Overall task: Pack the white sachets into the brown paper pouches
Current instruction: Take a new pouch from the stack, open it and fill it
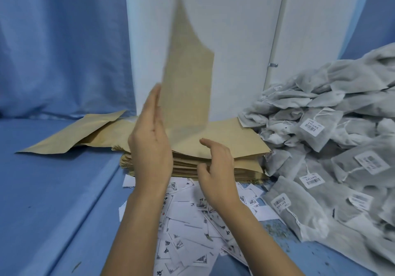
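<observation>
Nearest: loose white printed paper slips on blue cloth surface. Left hand has straight fingers flat against one thin brown paper pouch, which is upright and blurred; thumb grip unclear. Right hand is loosely curled and empty, by the stack of flat brown kraft pouches. The heap of soft white mesh sachets, stringed and barcode-labelled, sits to the right. No filled pouch visible, so probably most left.
</observation>
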Motion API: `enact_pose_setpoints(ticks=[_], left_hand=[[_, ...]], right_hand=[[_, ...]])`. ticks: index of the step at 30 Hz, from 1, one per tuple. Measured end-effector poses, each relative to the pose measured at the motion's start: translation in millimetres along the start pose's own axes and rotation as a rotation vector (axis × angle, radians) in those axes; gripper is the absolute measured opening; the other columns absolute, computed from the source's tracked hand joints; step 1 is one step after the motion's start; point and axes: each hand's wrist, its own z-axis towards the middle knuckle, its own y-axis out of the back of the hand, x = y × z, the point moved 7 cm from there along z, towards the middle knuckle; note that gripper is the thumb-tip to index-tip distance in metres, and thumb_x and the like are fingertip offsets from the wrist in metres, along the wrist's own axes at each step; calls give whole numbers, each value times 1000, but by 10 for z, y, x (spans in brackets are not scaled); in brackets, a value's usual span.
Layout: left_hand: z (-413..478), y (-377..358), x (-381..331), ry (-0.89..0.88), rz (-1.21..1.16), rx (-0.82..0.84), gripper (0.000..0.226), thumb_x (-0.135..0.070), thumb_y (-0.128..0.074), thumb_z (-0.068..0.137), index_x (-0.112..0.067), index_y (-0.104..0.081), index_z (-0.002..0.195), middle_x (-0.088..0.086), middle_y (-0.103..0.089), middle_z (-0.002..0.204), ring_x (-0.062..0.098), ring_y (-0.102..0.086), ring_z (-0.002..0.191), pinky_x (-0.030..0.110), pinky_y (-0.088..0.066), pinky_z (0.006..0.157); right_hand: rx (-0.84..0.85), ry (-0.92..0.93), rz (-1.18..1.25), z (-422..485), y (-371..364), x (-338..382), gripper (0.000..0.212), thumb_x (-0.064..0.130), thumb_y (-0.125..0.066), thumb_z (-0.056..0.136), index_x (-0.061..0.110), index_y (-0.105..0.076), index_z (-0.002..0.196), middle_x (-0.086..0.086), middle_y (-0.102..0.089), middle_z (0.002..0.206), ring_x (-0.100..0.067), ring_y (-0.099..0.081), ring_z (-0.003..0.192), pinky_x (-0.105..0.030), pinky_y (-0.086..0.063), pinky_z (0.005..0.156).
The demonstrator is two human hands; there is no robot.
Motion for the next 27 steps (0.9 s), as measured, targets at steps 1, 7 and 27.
enact_pose_setpoints(ticks=[1,7,27], left_hand=[[-30,-86,-68,-75,-44,94,45,-3,-38,99,-29,-46,135,-20,-52,131,-15,-45,118,4,-30,99],[-317,-611,140,-197,413,745,50,-2,-41,94,-28,-51,135,-11,-46,142,6,-35,136,30,-10,116],[-581,-802,441,76,511,985,23,-30,-54,92,-22,-70,107,-4,-68,111,18,-58,105,34,-44,90]], right_hand=[[-3,-31,42,-4,37,-15,54,-1,-46,81,17,-48,131,20,-42,121,4,-33,119,-28,-31,107],[-49,-456,775,-4,129,-268,31,-5,-44,87,8,-57,112,-2,-64,112,-11,-60,105,-22,-47,93],[-34,-783,1552,-162,-17,-427,40,-12,-30,81,8,-47,50,-10,-51,63,-21,-55,56,-27,-54,61]])
